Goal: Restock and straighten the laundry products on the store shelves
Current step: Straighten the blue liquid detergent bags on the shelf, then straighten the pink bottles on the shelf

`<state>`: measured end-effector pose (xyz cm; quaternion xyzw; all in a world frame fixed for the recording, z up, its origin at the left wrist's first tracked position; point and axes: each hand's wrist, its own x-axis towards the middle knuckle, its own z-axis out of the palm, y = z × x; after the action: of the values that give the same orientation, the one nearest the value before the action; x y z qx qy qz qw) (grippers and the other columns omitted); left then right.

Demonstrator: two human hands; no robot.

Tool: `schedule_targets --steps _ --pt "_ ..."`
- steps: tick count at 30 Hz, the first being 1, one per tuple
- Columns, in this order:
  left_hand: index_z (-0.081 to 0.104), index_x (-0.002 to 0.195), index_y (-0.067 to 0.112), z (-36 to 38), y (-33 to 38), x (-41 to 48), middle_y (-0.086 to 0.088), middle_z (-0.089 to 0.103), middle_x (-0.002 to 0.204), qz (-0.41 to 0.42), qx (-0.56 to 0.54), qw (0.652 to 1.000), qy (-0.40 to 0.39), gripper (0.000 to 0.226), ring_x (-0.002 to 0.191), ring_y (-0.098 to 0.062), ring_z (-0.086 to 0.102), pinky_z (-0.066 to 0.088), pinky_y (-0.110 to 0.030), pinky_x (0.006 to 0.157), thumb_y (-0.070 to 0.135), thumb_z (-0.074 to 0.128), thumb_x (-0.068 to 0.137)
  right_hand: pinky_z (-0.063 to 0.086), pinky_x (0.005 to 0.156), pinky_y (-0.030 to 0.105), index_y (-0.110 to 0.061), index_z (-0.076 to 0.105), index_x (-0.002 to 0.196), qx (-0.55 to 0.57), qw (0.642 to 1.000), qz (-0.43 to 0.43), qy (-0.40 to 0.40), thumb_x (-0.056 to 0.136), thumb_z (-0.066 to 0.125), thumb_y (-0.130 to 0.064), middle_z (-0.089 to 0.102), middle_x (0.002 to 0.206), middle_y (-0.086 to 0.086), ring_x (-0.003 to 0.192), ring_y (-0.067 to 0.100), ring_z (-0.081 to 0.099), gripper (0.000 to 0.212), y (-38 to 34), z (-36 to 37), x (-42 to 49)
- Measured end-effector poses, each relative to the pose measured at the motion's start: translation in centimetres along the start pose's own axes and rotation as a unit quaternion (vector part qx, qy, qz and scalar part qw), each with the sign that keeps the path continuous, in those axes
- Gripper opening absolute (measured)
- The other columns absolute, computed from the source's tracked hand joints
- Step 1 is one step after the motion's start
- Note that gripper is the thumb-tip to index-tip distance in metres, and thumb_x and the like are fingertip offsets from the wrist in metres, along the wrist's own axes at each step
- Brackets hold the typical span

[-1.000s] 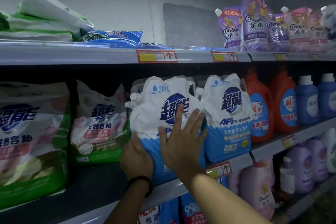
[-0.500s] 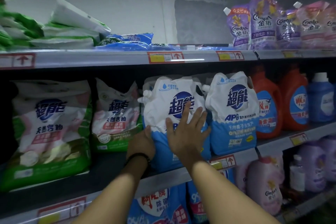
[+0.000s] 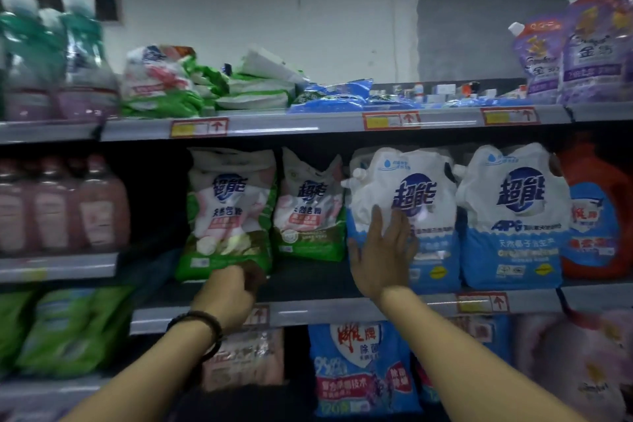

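I see left hand gripping crinkly green bag base; right hand fingers spread on soft spouted pouch.

Single wide-angle view from the head, facing forward onto the store shelving and within arm's reach of it. Eye line between the top shelf and the middle shelf, the latter's deck seen slightly from above.

A shop aisle: price-tagged shelves of detergent pouches.
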<state>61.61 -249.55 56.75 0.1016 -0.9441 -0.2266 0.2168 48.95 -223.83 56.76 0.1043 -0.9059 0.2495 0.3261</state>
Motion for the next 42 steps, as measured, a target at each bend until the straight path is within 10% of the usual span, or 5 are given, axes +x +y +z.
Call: schedule_targets --steps 7,12,22,29,42 --pt "0.062 0.108 0.022 -8.9 -6.5 -5.2 -0.006 0.066 0.108 -0.029 0.176 0.984 0.026 0.022 0.101 -0.033 0.065 0.056 -0.045 0.087 0.025 0.052 0.089 0.049 0.101 0.052 -0.015 0.047 0.134 0.136 0.978 -0.152 -0.042 0.103 0.051 -0.046 0.057 0.127 0.011 0.118 0.032 0.054 0.044 -12.7 0.2 -4.8" --pt "0.059 0.126 0.03 -14.3 -11.8 -7.7 -0.001 0.055 0.126 -0.046 0.22 0.972 0.065 0.032 0.117 -0.03 0.056 0.053 -0.045 0.096 0.028 0.06 0.094 0.054 0.071 0.038 -0.02 0.057 0.102 0.212 0.943 -0.253 -0.036 0.103 0.056 -0.038 0.059 0.094 -0.005 0.088 0.019 0.058 0.017 -21.4 0.3 -7.1" --pt "0.047 0.138 0.021 -19.3 -18.3 -2.8 -0.012 0.043 0.139 -0.114 0.21 0.969 0.06 0.053 0.126 -0.04 0.048 0.047 -0.049 0.108 0.038 0.066 0.091 0.061 0.08 0.043 -0.026 0.066 0.099 0.269 0.935 -0.155 -0.171 0.093 0.07 -0.037 0.069 0.084 -0.009 0.082 0.014 0.067 0.013 -33.5 3.2 -6.4" --pt "0.052 0.129 0.046 -18.8 -24.5 5.7 0.003 0.066 0.125 -0.118 0.17 0.978 -0.002 0.075 0.113 -0.031 0.065 0.052 -0.058 0.101 0.088 0.046 0.069 0.062 0.075 0.036 -0.024 0.068 0.1 0.29 0.935 -0.125 -0.159 0.092 0.072 -0.031 0.071 0.082 -0.006 0.078 0.011 0.067 0.012 -38.7 5.9 -2.6" --pt "0.065 0.131 0.038 -19.5 -24.6 6.5 0.005 0.07 0.125 -0.074 0.112 0.989 -0.059 0.061 0.112 -0.022 0.065 0.05 -0.052 0.106 0.077 0.055 0.084 0.057 0.064 0.029 -0.017 0.046 0.124 0.415 0.891 0.015 -0.186 0.078 0.088 -0.042 0.069 0.112 0.002 0.089 0.019 0.071 0.067 -45.4 14.3 0.3"
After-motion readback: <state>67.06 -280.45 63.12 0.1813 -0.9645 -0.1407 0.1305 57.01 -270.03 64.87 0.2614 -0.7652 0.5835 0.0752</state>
